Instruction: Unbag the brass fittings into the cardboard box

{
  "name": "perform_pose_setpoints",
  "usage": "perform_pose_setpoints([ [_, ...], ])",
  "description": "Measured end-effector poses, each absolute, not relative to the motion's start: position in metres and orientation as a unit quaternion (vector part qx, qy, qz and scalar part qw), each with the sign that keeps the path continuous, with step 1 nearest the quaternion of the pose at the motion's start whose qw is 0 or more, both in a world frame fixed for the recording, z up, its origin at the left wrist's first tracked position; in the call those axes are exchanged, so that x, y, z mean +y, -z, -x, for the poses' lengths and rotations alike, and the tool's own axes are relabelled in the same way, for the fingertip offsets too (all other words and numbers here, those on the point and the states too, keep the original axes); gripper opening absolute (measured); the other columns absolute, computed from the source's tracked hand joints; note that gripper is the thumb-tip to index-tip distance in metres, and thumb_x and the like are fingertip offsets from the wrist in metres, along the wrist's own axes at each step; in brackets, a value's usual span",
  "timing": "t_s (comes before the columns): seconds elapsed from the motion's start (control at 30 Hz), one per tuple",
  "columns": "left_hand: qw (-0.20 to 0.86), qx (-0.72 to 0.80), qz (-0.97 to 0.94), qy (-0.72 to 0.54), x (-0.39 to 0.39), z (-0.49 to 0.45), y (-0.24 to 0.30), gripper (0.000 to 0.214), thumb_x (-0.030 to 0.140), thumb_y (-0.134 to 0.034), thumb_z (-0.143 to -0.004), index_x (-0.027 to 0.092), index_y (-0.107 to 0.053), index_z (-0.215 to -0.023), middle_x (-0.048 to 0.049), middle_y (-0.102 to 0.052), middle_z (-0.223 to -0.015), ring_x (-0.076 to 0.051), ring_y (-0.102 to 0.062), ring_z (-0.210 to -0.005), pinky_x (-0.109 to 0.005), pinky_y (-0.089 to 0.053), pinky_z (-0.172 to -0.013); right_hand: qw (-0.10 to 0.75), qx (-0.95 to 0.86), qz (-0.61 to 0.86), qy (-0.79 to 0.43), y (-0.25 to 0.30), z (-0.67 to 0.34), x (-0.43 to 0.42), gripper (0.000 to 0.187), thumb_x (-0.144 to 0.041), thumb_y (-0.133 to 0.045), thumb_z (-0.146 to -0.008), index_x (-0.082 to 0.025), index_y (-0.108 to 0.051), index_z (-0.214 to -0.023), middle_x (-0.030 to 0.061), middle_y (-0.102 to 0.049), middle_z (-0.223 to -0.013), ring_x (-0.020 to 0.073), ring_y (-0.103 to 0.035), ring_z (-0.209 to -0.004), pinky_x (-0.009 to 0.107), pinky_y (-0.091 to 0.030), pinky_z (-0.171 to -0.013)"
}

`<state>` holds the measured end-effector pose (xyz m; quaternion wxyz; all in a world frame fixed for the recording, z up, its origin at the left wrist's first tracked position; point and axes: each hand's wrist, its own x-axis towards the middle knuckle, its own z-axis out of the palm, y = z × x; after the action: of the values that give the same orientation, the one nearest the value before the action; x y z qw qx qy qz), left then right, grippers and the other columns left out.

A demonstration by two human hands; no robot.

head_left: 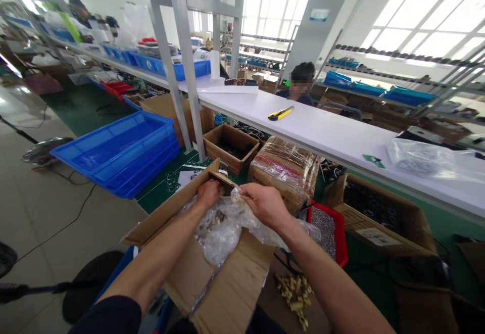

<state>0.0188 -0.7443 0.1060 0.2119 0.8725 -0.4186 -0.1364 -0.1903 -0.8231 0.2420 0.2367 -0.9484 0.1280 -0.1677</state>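
An open cardboard box [223,293] is in front of me, and a clear plastic bag [222,240] with small metal-looking pieces lies inside and over its edge. My right hand [265,203] is closed in a pinch on the gathered edge of that bag, at the box's far right. Down inside the far left part of the box, my left hand [209,195] is curled closed against the bag. Its fingertips are hidden, so what it grips does not show. Loose brass-coloured fittings [294,293] lie below my right forearm.
Stacked blue crates [121,147] stand at the left. A white bench [322,127] with a yellow utility knife [281,113] runs across. Beneath it are a taped carton [284,172], a red bin [343,238] of small metal parts and open boxes. A person [301,84] sits behind it.
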Motion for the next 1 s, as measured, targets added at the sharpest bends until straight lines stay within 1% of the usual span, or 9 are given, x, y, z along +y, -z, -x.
perform_pose_setpoints([
  [0.1,0.264,-0.406,-0.869,0.105,-0.738,-0.016,-0.116,0.028,0.032,-0.038,-0.090,0.024,-0.060,-0.106,-0.0104,-0.065,-0.114,-0.027,-0.061,-0.102,-0.035,-0.042,-0.085,0.299,0.133,0.927,0.180,-0.236,0.187,-0.823,0.009,-0.028,-0.058,-0.086,-0.024,-0.066,-0.088,0.0017,-0.072,-0.101,0.0176,-0.066,-0.093,0.029,-0.049,-0.084],
  [0.23,0.347,-0.354,-0.860,0.126,-0.729,-0.017,-0.120,0.016,0.032,-0.046,-0.085,0.022,-0.058,-0.089,-0.0099,-0.069,-0.089,-0.026,-0.063,-0.086,-0.034,-0.042,-0.077,0.386,0.133,0.880,0.244,-0.247,0.186,-0.827,0.001,-0.021,-0.061,-0.078,-0.020,-0.060,-0.078,0.0042,-0.070,-0.106,0.0187,-0.065,-0.097,0.031,-0.047,-0.087],
  [0.33,0.382,-0.323,-0.857,0.126,-0.722,-0.019,-0.124,0.016,0.029,-0.041,-0.085,0.021,-0.054,-0.081,-0.0055,-0.065,-0.072,-0.021,-0.062,-0.072,-0.030,-0.043,-0.069,0.404,0.126,0.869,0.255,-0.257,0.189,-0.828,0.010,-0.010,-0.055,-0.069,-0.019,-0.053,-0.072,0.0035,-0.070,-0.102,0.0173,-0.064,-0.094,0.027,-0.046,-0.081],
  [0.5,0.700,-0.124,-0.666,0.227,-0.710,-0.009,-0.149,0.007,0.026,-0.049,-0.076,0.019,-0.048,-0.074,0.0044,-0.053,-0.055,-0.012,-0.050,-0.046,-0.022,-0.041,-0.050,0.340,0.208,0.898,0.186,-0.233,0.187,-0.820,0.023,-0.009,-0.047,-0.067,-0.022,-0.062,-0.079,-0.0017,-0.069,-0.078,0.0142,-0.061,-0.073,0.024,-0.043,-0.071],
  [0.6,0.817,-0.012,-0.475,0.325,-0.704,0.006,-0.173,0.009,0.020,-0.056,-0.071,0.015,-0.055,-0.078,-0.0002,-0.063,-0.066,-0.013,-0.058,-0.056,-0.024,-0.048,-0.056,0.301,0.248,0.914,0.113,-0.210,0.178,-0.811,0.025,-0.019,-0.050,-0.074,-0.027,-0.069,-0.088,-0.0009,-0.072,-0.089,0.0181,-0.064,-0.082,0.028,-0.044,-0.076],
  [0.67,0.832,0.037,-0.393,0.390,-0.700,0.018,-0.187,0.015,0.017,-0.055,-0.073,0.011,-0.061,-0.085,-0.0070,-0.068,-0.077,-0.017,-0.065,-0.069,-0.029,-0.054,-0.066,0.259,0.280,0.920,0.093,-0.201,0.173,-0.807,0.021,-0.040,-0.054,-0.080,-0.027,-0.070,-0.085,0.0027,-0.072,-0.085,0.0228,-0.065,-0.081,0.032,-0.044,-0.072],
  [0.77,0.829,0.076,-0.327,0.448,-0.694,0.034,-0.199,0.024,0.018,-0.049,-0.081,0.005,-0.064,-0.094,-0.0138,-0.071,-0.088,-0.023,-0.067,-0.080,-0.036,-0.056,-0.075,0.238,0.286,0.926,0.073,-0.198,0.170,-0.806,0.045,-0.064,-0.051,-0.079,-0.023,-0.069,-0.074,0.0069,-0.070,-0.075,0.0258,-0.064,-0.077,0.034,-0.043,-0.069],
  [0.9,0.835,0.069,-0.307,0.452,-0.693,0.048,-0.192,0.026,0.019,-0.048,-0.082,0.005,-0.066,-0.096,-0.0143,-0.071,-0.091,-0.024,-0.068,-0.085,-0.038,-0.056,-0.081,0.381,0.200,0.891,0.146,-0.203,0.171,-0.809,0.044,-0.057,-0.062,-0.077,-0.025,-0.064,-0.107,0.0018,-0.070,-0.097,0.0192,-0.062,-0.087,0.028,-0.043,-0.076],
  [1.0,0.842,0.061,-0.289,0.451,-0.696,0.054,-0.175,0.024,0.018,-0.049,-0.082,0.007,-0.066,-0.094,-0.0127,-0.071,-0.088,-0.023,-0.067,-0.086,-0.036,-0.055,-0.082,0.455,0.178,0.859,0.154,-0.199,0.168,-0.811,0.040,-0.055,-0.055,-0.084,-0.021,-0.065,-0.101,0.0005,-0.068,-0.090,0.0168,-0.060,-0.083,0.025,-0.041,-0.072],
])
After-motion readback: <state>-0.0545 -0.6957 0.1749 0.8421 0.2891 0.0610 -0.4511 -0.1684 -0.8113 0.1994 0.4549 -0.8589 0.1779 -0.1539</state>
